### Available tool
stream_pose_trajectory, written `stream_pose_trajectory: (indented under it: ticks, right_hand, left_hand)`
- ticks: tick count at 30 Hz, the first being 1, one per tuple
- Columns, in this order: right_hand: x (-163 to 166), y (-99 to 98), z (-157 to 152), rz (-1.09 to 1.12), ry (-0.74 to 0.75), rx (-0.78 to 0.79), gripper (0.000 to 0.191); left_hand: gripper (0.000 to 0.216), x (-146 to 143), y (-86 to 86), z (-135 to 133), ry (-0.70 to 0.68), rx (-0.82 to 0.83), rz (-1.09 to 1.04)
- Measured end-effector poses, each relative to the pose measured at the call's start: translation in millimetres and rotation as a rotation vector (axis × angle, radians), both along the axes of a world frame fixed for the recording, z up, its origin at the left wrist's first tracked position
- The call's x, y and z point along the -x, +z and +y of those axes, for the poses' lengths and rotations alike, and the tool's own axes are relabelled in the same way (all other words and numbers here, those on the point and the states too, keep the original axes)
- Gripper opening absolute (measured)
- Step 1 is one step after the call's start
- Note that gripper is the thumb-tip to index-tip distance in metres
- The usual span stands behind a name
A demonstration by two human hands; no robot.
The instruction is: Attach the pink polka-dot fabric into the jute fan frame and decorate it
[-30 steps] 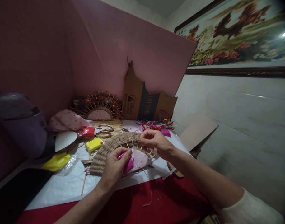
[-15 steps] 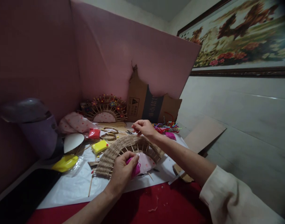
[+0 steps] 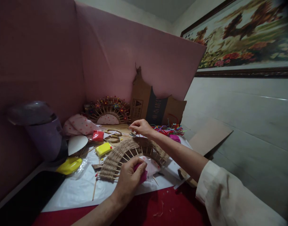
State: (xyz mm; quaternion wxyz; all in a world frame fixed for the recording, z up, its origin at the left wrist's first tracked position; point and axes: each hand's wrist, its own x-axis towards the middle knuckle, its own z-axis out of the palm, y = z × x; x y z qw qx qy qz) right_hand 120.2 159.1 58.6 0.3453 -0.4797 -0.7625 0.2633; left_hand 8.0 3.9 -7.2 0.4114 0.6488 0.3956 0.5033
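Observation:
My left hand (image 3: pixel 128 177) is closed around a magenta packet of soft clay (image 3: pixel 143 174), with clear wrapping hanging beside it. The packet is just in front of a half-round woven fan (image 3: pixel 112 158) of thin sticks and brown twine, which lies on white paper. Pink dotted cloth (image 3: pixel 152 164) covers the fan's inner half-circle, partly hidden by the packet. Above the fan's far edge my right hand (image 3: pixel 142 127) has its fingertips pinched together; anything between them is too small to make out.
Near the fan lie a yellow clay packet (image 3: pixel 103 149), a red packet (image 3: pixel 98 136) and scissors (image 3: pixel 113 137). Behind stand a decorated fan (image 3: pixel 108 118) and torn cardboard (image 3: pixel 144 108). Colourful fuzzy stems (image 3: pixel 169 129) lie back right. A purple container (image 3: pixel 46 136) and black flat object (image 3: pixel 28 197) are left.
My right hand has moved slightly left above the fan's far edge. My left hand keeps the magenta packet, with more of its clear wrapping showing. The whole view has shifted a little.

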Motion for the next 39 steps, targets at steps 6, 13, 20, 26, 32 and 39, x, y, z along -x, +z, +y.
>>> stream_pose_trajectory:
  ticks: [6, 13, 20, 26, 32, 39]
  right_hand:
    - [2, 3.2, 3, -0.147, -0.023, -0.091, 0.010]
    - [3, 2.6, 9, -0.325, 0.027, -0.163, 0.007]
    - [5, -1.9, 17, -0.418, 0.102, -0.168, 0.012]
    - [4, -4.5, 18, -0.459, 0.175, -0.146, 0.014]
    - [1, -9.2, 20, -0.459, 0.220, -0.130, 0.016]
    - [-2, -11.6, 20, -0.430, 0.253, -0.122, 0.017]
  left_hand:
    - [0.019, -1, -0.9, 1, 0.017, -0.008, 0.019]
    - [0.019, 0, -0.3, 0, 0.020, -0.020, 0.029]
    - [0.019, 0, -1.2, 0, 0.020, -0.021, 0.060]
    - [0.019, 0, -2.1, 2, 0.025, -0.033, 0.080]
    - [0.019, 0, -2.3, 1, 0.024, -0.043, 0.075]
    - [0.019, -1, -2.1, 2, 0.013, -0.032, 0.087]
